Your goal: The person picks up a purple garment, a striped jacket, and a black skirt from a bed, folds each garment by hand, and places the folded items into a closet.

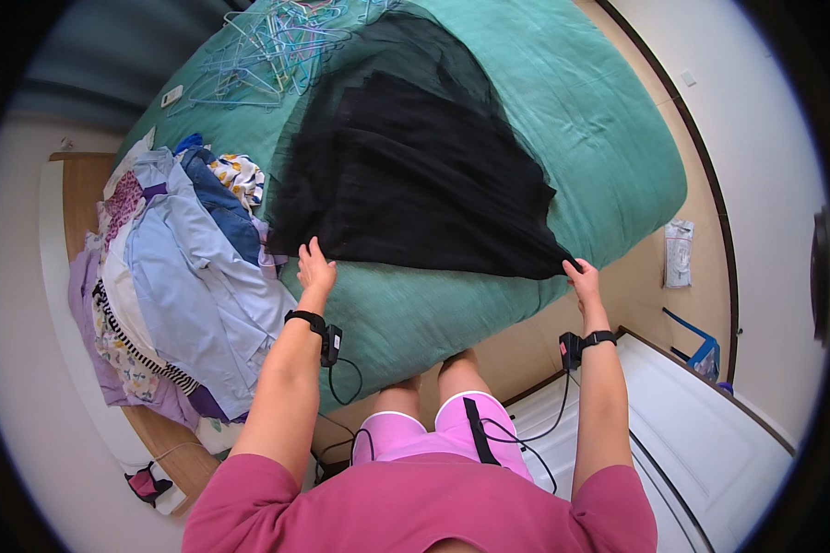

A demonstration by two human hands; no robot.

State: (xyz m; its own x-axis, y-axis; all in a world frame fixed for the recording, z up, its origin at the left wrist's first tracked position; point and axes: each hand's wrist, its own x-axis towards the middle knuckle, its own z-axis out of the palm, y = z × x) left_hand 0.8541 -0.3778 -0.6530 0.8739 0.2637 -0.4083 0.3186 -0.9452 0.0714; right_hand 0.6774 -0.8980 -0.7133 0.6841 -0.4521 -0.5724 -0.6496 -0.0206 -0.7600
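A black garment with a sheer tulle layer [415, 186] lies spread over the green bed cover [595, 110]. At its near right corner, my right hand [582, 278] pinches the edge between thumb and fingers. My left hand [316, 268] is at the near left edge, fingers spread and partly over the cloth; it does not plainly grip anything. Both wrists carry black strapped devices with cables.
To the left is a heap of clothes with a light blue shirt [173, 256] and a denim piece [218, 200]. Tangled plastic hangers [270, 55] and a white remote control [171, 96] lie towards the far left. A blue stool [702, 352] and white cabinet [692, 428] are at right.
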